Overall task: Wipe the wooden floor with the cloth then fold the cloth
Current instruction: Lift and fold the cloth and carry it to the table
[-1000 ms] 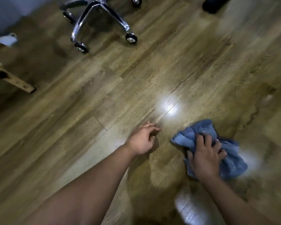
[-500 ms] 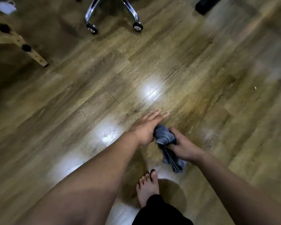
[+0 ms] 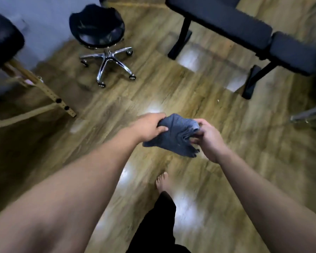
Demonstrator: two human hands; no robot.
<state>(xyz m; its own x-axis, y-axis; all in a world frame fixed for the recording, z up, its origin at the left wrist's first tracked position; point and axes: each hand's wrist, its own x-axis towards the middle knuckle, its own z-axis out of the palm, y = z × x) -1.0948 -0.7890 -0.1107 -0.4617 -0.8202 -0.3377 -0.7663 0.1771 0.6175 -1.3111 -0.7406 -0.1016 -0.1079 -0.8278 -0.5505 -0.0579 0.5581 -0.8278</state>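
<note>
Cloth (image 3: 173, 136): grey-blue, bunched in soft folds, held up over wooden floor (image 3: 235, 143), a corner hanging near. Pinched at left edge by left hand (image 3: 150, 127), gripped at right by right hand (image 3: 209, 138). Far: black bench (image 3: 226, 19) right, wheeled stool (image 3: 98, 30) left. Bare planks between.

A crumpled blue-grey cloth (image 3: 173, 136) is hanging bunched in mid-air above the wooden floor (image 3: 171, 92), its left edge gripped by the left hand (image 3: 150, 127) and its gathered right edge pinched by the right hand (image 3: 209, 137), with loose folds drooping below between them. The wooden floor, brown planks running diagonally with pale glare patches shining near the centre and nearer the viewer, is lying bare beneath the cloth, which is not touching it.
</note>
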